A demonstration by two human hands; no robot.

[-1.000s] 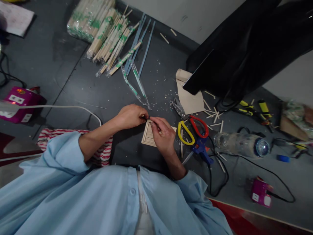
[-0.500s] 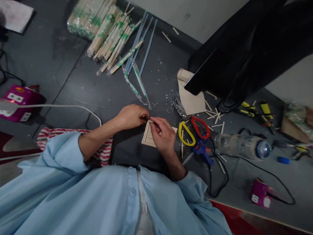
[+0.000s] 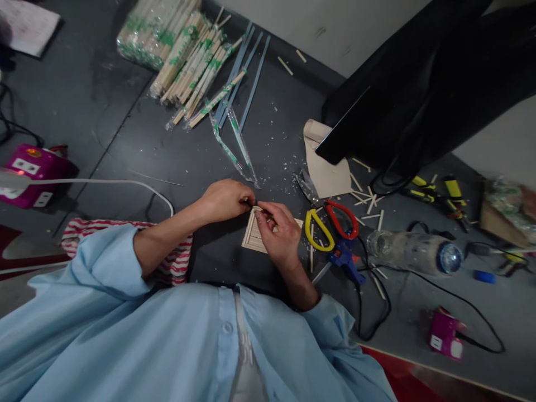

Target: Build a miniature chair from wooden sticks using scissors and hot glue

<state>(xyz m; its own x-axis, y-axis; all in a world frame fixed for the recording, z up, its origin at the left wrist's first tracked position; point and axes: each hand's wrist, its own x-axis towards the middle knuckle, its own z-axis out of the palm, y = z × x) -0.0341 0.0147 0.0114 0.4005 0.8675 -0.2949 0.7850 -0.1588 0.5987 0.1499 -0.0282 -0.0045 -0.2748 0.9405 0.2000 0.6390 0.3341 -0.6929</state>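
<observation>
A small flat panel of pale wooden sticks (image 3: 252,237) lies on the dark table, close to my body. My right hand (image 3: 280,230) rests over its right part, thumb and forefinger pinched at its top corner, on something too small to make out. At the panel's upper left corner my left hand (image 3: 228,200) is closed, its fingertips together around something dark and tiny that I cannot make out. The fingertips of both hands nearly meet there. Right of my right hand are scissors with one yellow and one red handle (image 3: 342,219), beside a blue glue gun (image 3: 345,259).
Wrapped chopsticks (image 3: 188,61) and blue strips (image 3: 254,84) lie at the upper left. A plastic bottle (image 3: 412,251), loose sticks and cables are on the right. Purple socket boxes (image 3: 31,167) stand on both sides. A striped cloth (image 3: 178,259) lies under my left forearm.
</observation>
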